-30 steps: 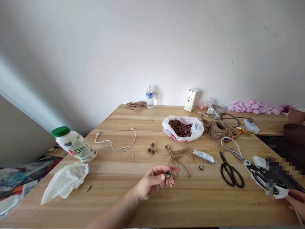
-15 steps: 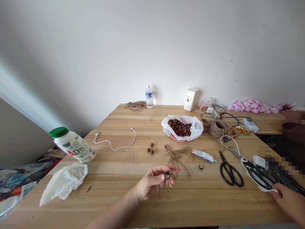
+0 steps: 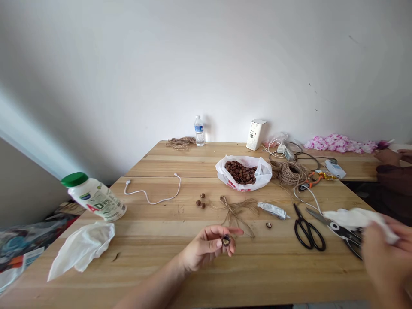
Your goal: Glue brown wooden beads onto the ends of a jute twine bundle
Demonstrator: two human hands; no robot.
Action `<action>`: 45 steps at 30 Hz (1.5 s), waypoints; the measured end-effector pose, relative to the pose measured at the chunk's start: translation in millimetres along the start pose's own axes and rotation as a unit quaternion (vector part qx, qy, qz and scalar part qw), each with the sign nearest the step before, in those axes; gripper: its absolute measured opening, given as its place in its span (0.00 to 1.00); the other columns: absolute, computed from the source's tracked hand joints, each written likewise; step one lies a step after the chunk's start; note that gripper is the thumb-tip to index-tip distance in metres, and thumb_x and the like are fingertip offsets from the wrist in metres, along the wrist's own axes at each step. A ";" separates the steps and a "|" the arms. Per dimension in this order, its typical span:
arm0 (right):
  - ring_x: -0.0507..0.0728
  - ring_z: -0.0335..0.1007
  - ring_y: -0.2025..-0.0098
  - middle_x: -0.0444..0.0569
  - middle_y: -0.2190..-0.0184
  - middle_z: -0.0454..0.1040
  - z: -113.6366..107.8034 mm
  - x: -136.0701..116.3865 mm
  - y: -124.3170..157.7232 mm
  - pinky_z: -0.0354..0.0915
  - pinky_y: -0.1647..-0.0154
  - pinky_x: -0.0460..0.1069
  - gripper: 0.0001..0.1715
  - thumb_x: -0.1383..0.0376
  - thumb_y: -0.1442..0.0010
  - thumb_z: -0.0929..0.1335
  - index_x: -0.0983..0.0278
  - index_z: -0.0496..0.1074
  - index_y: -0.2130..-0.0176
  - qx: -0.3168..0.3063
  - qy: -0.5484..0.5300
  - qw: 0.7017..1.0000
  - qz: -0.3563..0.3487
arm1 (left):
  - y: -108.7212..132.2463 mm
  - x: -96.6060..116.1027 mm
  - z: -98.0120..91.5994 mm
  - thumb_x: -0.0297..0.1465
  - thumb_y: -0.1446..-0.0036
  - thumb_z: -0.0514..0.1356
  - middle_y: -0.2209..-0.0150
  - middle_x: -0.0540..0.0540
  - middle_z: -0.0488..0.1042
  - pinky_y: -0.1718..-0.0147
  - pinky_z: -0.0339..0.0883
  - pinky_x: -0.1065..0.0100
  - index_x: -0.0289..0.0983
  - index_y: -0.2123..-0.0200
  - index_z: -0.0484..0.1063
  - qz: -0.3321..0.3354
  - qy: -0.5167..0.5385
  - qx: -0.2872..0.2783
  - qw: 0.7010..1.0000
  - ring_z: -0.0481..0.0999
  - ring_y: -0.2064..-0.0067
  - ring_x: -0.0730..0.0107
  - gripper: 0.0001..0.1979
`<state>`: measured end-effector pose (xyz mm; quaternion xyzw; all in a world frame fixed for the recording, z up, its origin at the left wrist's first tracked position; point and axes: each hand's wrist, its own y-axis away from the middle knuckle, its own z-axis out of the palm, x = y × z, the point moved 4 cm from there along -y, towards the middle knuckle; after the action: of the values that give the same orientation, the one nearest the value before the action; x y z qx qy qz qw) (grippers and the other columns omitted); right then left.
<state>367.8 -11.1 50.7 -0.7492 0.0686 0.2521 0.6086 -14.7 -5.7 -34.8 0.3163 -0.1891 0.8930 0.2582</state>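
My left hand hovers just above the wooden table and pinches a small dark round nut shell between thumb and fingertips. My right hand, blurred at the right edge, is closed on a white tissue lifted over the scissors. A bundle of tied brown twine lies just beyond my left hand. Three loose nuts sit to its left, one more nut to its right.
A white bag of brown nuts, a glue tube, black scissors, black-and-white shears, a twine coil, a white cable, a green-capped bottle, a crumpled tissue, a water bottle. Another person's arm rests far right.
My right hand came in from the right edge, took hold of the white tissue by the shears and lifted it. My left hand has kept still with the shell.
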 end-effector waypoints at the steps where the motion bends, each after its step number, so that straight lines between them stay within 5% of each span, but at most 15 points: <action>1: 0.64 0.71 0.67 0.56 0.70 0.71 14.1 -31.4 11.8 0.62 0.67 0.58 0.12 0.67 0.56 0.70 0.61 0.63 0.71 -0.019 -0.052 0.998 -0.038 | -0.3 -1.2 0.7 0.28 0.51 0.63 0.50 0.33 0.71 0.65 0.61 0.64 0.36 0.62 0.75 -0.005 -0.003 -0.003 1.000 0.74 0.65 0.65 0.10; 3: 0.59 0.71 0.66 0.54 0.66 0.72 46.8 -93.5 38.7 0.65 0.69 0.52 0.10 0.70 0.52 0.68 0.62 0.64 0.66 -0.182 -0.178 0.961 -0.105 | -0.7 -3.0 2.5 0.28 0.51 0.64 0.51 0.34 0.71 0.66 0.61 0.64 0.36 0.62 0.75 -0.012 -0.008 -0.009 1.000 0.74 0.65 0.66 0.11; 6: 0.56 0.69 0.62 0.52 0.65 0.71 76.6 -162.6 74.5 0.66 0.64 0.50 0.08 0.74 0.47 0.63 0.62 0.64 0.65 -0.395 -0.306 0.852 -0.158 | -0.9 -3.5 3.8 0.29 0.52 0.64 0.55 0.36 0.73 0.66 0.61 0.64 0.36 0.63 0.76 -0.015 -0.016 -0.010 1.000 0.74 0.66 0.65 0.11; 10: 0.56 0.68 0.63 0.51 0.65 0.70 88.2 -190.3 98.1 0.65 0.62 0.50 0.04 0.71 0.45 0.63 0.63 0.65 0.66 -0.558 -0.368 0.733 -0.123 | 0.2 -1.6 1.1 0.29 0.52 0.64 0.68 0.40 0.76 0.67 0.61 0.66 0.35 0.62 0.75 -0.011 -0.022 0.003 1.000 0.73 0.66 0.65 0.11; 12: 0.55 0.67 0.64 0.51 0.66 0.70 89.4 -187.5 103.7 0.64 0.63 0.49 0.03 0.70 0.42 0.63 0.64 0.66 0.67 -0.583 -0.367 0.719 -0.091 | 0.9 -0.5 0.1 0.30 0.51 0.64 0.70 0.41 0.75 0.67 0.61 0.66 0.35 0.63 0.75 -0.008 -0.026 0.006 1.000 0.73 0.67 0.65 0.10; 16: 0.55 0.66 0.64 0.50 0.67 0.70 89.4 -181.4 113.1 0.62 0.63 0.48 0.05 0.69 0.42 0.64 0.64 0.67 0.62 -0.576 -0.345 0.738 -0.066 | 2.6 2.8 2.7 0.30 0.51 0.64 0.70 0.42 0.76 0.65 0.61 0.65 0.35 0.63 0.75 0.005 -0.052 0.003 0.999 0.73 0.67 0.66 0.10; 18: 0.53 0.64 0.68 0.48 0.72 0.68 88.3 -182.2 116.0 0.60 0.67 0.47 0.02 0.69 0.42 0.64 0.64 0.67 0.67 -0.568 -0.347 0.745 -0.049 | 3.7 4.5 6.5 0.30 0.51 0.64 0.69 0.41 0.76 0.63 0.61 0.64 0.35 0.63 0.75 0.004 -0.073 -0.010 0.997 0.73 0.66 0.66 0.10; 20: 0.51 0.59 0.74 0.44 0.78 0.63 87.7 -183.4 117.4 0.57 0.72 0.46 0.12 0.67 0.41 0.64 0.65 0.64 0.76 -0.569 -0.358 0.740 0.001 | 4.7 5.7 11.3 0.30 0.51 0.64 0.68 0.40 0.76 0.63 0.61 0.63 0.35 0.63 0.75 0.000 -0.088 -0.029 0.996 0.72 0.65 0.65 0.10; 29: 0.48 0.53 0.81 0.41 0.84 0.61 97.6 -167.8 138.2 0.50 0.82 0.43 0.20 0.52 0.49 0.69 0.68 0.71 0.76 -0.603 -0.368 0.603 0.371 | 4.8 5.0 21.4 0.28 0.50 0.63 0.62 0.39 0.75 0.60 0.60 0.66 0.36 0.63 0.75 0.004 -0.115 -0.061 0.991 0.71 0.59 0.65 0.09; 31: 0.50 0.59 0.79 0.44 0.81 0.66 101.3 -150.2 129.6 0.55 0.80 0.44 0.21 0.51 0.52 0.70 0.68 0.73 0.74 -0.566 -0.348 0.633 0.397 | 5.2 6.2 18.3 0.27 0.50 0.62 0.59 0.38 0.75 0.58 0.60 0.64 0.36 0.62 0.75 0.013 -0.128 -0.061 0.990 0.70 0.55 0.61 0.09; 33: 0.54 0.65 0.73 0.49 0.74 0.72 104.5 -122.9 105.9 0.61 0.74 0.46 0.22 0.51 0.54 0.70 0.67 0.75 0.68 -0.506 -0.310 0.713 0.373 | 5.8 8.8 14.4 0.26 0.50 0.62 0.51 0.36 0.71 0.59 0.61 0.63 0.37 0.62 0.75 0.029 -0.127 -0.058 0.990 0.70 0.54 0.59 0.10; 36: 0.59 0.69 0.66 0.54 0.64 0.75 108.1 -70.9 52.2 0.65 0.68 0.50 0.24 0.53 0.50 0.68 0.66 0.73 0.58 -0.411 -0.234 0.833 0.287 | 6.3 12.1 11.0 0.27 0.50 0.62 0.41 0.35 0.60 0.63 0.63 0.63 0.37 0.61 0.74 0.046 -0.108 -0.056 0.992 0.72 0.56 0.58 0.11; 40: 0.62 0.68 0.57 0.59 0.56 0.72 104.3 1.2 -17.4 0.62 0.56 0.55 0.23 0.64 0.47 0.62 0.69 0.69 0.51 -0.206 -0.004 0.975 0.079 | 5.7 10.8 12.1 0.28 0.50 0.62 0.43 0.35 0.62 0.64 0.63 0.62 0.38 0.61 0.74 0.054 -0.078 -0.056 0.994 0.73 0.59 0.58 0.11; 42: 0.64 0.66 0.56 0.61 0.58 0.72 110.0 35.1 -29.3 0.60 0.54 0.57 0.21 0.68 0.48 0.61 0.70 0.70 0.54 -0.215 0.111 0.970 0.027 | 4.9 10.1 10.8 0.29 0.50 0.62 0.46 0.35 0.66 0.64 0.63 0.62 0.38 0.61 0.74 0.055 -0.057 -0.034 0.996 0.74 0.60 0.61 0.11; 45: 0.66 0.65 0.57 0.64 0.61 0.71 128.7 76.9 -18.1 0.59 0.57 0.58 0.10 0.73 0.53 0.62 0.68 0.72 0.72 -0.424 0.219 0.879 -0.005 | 2.9 13.6 1.6 0.28 0.49 0.62 0.53 0.38 0.72 0.64 0.62 0.64 0.37 0.62 0.75 0.059 -0.034 0.043 0.997 0.73 0.64 0.67 0.09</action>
<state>403.8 130.9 14.1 -0.9719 0.0827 0.0838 0.2039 -24.7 -4.1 -25.1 0.3459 -0.1775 0.9026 0.1847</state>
